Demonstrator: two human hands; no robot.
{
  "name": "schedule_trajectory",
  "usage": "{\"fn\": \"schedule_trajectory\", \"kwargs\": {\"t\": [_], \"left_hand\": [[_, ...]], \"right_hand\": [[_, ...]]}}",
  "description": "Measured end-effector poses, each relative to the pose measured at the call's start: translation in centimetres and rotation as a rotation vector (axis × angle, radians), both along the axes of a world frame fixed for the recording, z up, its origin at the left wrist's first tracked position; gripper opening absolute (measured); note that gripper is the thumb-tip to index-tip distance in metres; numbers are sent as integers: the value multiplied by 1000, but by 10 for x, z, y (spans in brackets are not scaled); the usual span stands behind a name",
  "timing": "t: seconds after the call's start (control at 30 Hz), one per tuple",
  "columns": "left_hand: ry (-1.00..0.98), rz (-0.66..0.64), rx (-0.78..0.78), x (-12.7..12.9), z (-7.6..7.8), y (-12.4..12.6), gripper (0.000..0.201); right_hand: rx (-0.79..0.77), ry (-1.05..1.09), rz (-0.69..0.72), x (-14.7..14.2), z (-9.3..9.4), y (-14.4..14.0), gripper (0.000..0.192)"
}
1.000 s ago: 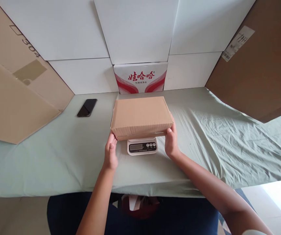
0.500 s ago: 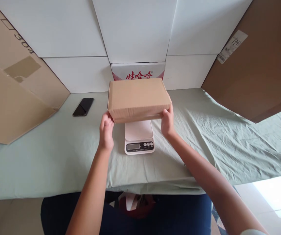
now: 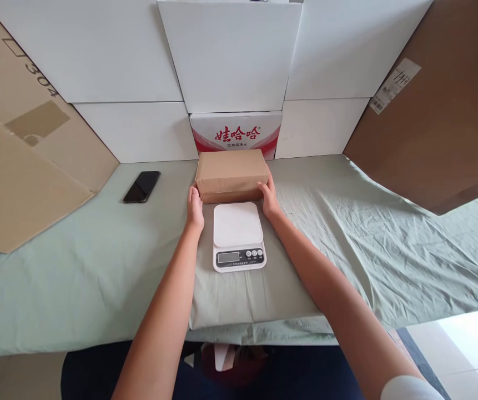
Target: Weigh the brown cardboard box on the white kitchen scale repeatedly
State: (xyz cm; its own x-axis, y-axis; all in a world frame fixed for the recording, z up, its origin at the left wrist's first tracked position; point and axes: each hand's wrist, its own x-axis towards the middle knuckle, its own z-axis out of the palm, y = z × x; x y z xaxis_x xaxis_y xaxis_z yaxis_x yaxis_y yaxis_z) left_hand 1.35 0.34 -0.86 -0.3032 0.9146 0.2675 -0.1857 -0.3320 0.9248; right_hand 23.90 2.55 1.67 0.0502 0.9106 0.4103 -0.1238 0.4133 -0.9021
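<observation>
A brown cardboard box [image 3: 231, 172] is gripped at its two short ends, behind the scale and in front of the printed white carton. My left hand [image 3: 195, 208] is closed on its left end, the fingers partly hidden behind the corner. On the right end, my right hand [image 3: 268, 194] holds with the thumb along the front face and the other fingers mostly out of sight. Between my forearms lies a white digital kitchen scale [image 3: 237, 226], its plate bare and its display blank.
A black smartphone [image 3: 141, 186] lies to the left on the green cloth [image 3: 139, 261]. At the back stands a white carton with red print [image 3: 236, 133], below stacked white boxes [image 3: 230, 61]. Large cardboard panels flank the area, left [image 3: 26, 166] and right [image 3: 442, 111].
Both hands have carried the cardboard box away from me and down, from above the scale to behind it. The scale's whole plate and more of the printed carton now show.
</observation>
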Motion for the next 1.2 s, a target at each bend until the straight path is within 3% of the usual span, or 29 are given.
{"fn": "schedule_trajectory", "kwargs": {"t": [0.17, 0.43, 0.67, 0.97, 1.2], "left_hand": [[1, -53, -78, -8, 3, 3, 92], [-35, 69, -141, -39, 8, 4, 99], [-49, 61, -181, -27, 16, 1, 99], [17, -19, -169, -22, 7, 4, 101], [21, -28, -178, -19, 9, 3, 99]], "right_hand": [[-52, 38, 19, 5, -4, 9, 76], [-222, 170, -84, 44, -23, 33, 94], [-232, 142, -86, 37, -18, 25, 92], [-163, 94, -70, 39, -26, 29, 79], [-152, 87, -28, 31, -26, 24, 76]]}}
